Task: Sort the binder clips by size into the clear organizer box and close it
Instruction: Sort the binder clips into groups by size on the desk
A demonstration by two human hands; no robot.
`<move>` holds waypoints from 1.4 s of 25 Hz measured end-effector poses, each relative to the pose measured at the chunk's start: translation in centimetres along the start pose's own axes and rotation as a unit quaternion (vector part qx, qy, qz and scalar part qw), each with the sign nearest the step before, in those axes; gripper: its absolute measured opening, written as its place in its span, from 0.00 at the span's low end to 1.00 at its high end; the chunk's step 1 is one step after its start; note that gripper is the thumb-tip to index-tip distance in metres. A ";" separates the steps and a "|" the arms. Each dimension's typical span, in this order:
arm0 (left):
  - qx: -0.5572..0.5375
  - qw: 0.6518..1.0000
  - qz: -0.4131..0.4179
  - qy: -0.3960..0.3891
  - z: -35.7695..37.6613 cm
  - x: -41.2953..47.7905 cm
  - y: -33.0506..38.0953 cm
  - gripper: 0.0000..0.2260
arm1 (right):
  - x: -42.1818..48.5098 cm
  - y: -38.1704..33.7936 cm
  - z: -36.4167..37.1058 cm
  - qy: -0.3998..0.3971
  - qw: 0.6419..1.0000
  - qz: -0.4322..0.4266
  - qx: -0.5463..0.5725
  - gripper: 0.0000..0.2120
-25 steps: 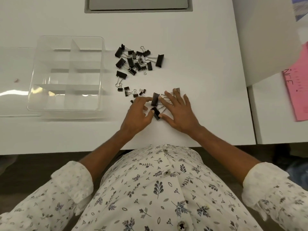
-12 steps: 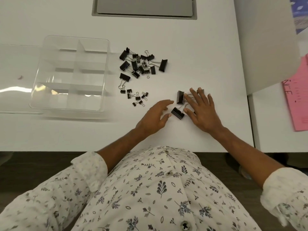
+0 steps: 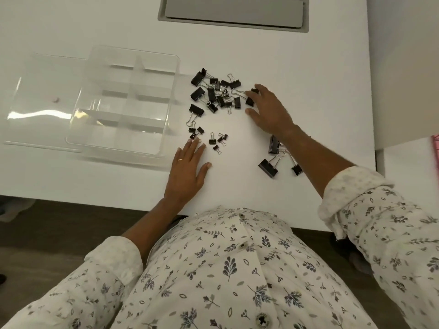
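A clear organizer box (image 3: 170, 72) with empty divided compartments lies on the left of the white table, its lid (image 3: 40, 100) folded open further left. A pile of black binder clips (image 3: 215, 92) of mixed sizes lies right of the box. Several small clips (image 3: 218, 138) are scattered below the pile. Three larger clips (image 3: 268, 167) lie apart, beneath my right forearm. My right hand (image 3: 270, 112) reaches to the pile's right edge, fingers spread over a large clip (image 3: 250, 100). My left hand (image 3: 190, 165) lies flat, fingertips touching the small clips nearest the box.
A grey recessed panel (image 3: 232, 13) sits at the table's far edge. A white raised block (image 3: 403, 67) borders the right side, with a pink sheet (image 3: 436, 150) beyond it. The table's front edge runs just before my body.
My right hand left the larger clips and moved up to the pile. My left hand slid left to the small clips. The view shifted right.
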State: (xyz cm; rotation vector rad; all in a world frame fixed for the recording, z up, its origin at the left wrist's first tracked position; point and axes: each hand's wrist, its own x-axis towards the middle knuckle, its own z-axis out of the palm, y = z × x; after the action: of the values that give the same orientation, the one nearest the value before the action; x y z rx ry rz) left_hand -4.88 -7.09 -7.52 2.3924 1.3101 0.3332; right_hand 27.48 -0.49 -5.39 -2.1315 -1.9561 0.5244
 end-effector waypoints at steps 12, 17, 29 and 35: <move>0.054 0.998 0.028 -0.012 0.6 -0.2 0.3 0.22 | -17.9 -0.2 -1.4 0.155 0.976 0.108 0.106 0.18; 0.052 0.998 0.032 -0.009 0.5 0.1 0.2 0.21 | -22.3 -0.6 1.8 0.200 0.967 0.147 0.060 0.19; 0.065 0.992 0.092 -0.058 0.1 0.3 -1.1 0.24 | -23.8 -2.8 3.9 0.262 0.947 0.185 -0.033 0.15; 0.030 0.992 0.113 -0.054 -0.4 0.2 -2.0 0.27 | -20.8 -6.8 4.6 0.272 0.958 0.081 0.038 0.09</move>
State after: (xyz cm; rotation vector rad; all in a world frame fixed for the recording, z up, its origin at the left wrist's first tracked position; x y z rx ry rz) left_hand -6.44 -5.88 -8.06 2.5759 1.0176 0.2256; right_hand 18.16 -20.80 -4.42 -2.1050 -1.4454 0.0189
